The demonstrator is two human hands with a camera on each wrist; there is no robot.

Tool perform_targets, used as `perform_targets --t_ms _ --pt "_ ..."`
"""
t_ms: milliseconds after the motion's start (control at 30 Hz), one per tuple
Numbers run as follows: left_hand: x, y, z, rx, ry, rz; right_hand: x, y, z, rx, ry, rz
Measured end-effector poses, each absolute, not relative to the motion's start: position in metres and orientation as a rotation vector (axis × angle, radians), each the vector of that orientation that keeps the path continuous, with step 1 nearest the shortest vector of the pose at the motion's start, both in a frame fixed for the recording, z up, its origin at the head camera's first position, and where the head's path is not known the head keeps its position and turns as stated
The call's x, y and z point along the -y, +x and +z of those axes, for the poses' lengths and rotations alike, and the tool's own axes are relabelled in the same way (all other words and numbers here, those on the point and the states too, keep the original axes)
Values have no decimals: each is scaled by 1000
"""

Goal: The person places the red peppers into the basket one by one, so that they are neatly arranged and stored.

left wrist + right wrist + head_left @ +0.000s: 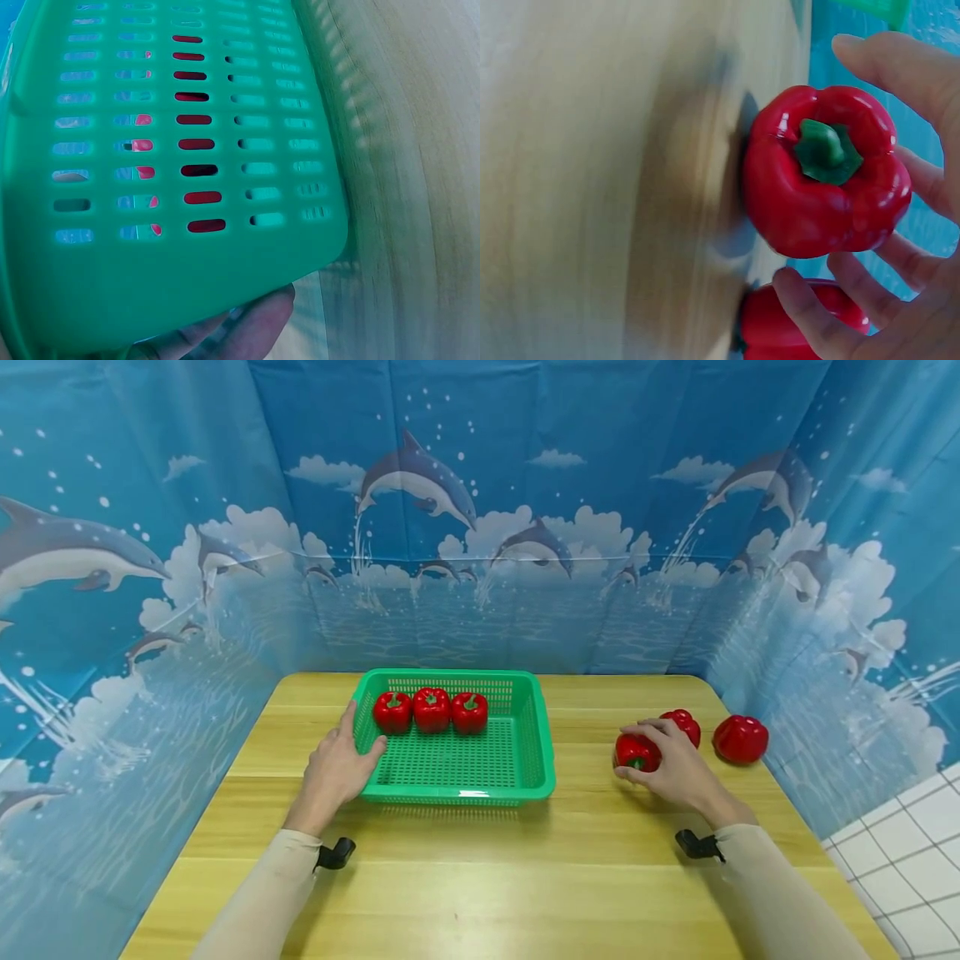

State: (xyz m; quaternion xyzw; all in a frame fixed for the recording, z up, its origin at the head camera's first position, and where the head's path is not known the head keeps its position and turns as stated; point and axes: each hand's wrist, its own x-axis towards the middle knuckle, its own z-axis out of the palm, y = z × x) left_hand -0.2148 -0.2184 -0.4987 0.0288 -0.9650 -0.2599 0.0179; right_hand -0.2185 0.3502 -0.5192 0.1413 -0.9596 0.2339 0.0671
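Note:
My left hand is at the left side of a green plastic basket, its thumb over the rim and its other fingers along the outside; in the left wrist view fingertips show beside the slotted wall. Inside the basket, three red bell peppers stand in a row at the back left. On the right, my right hand surrounds a red bell pepper with a green stem. Its fingers are spread, and a gap shows between thumb and pepper in the right wrist view.
Close behind the right hand lies another red bell pepper, partly hidden by it. A further red pepper sits near the right edge of the wooden table. Blue dolphin-print curtains stand along the back and sides.

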Motion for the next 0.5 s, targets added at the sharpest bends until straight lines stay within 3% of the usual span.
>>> perform_targets --t_ms 500 --pt "218 -213 -499 2997 96 -807 -342 -220 -533 2875 387 719"
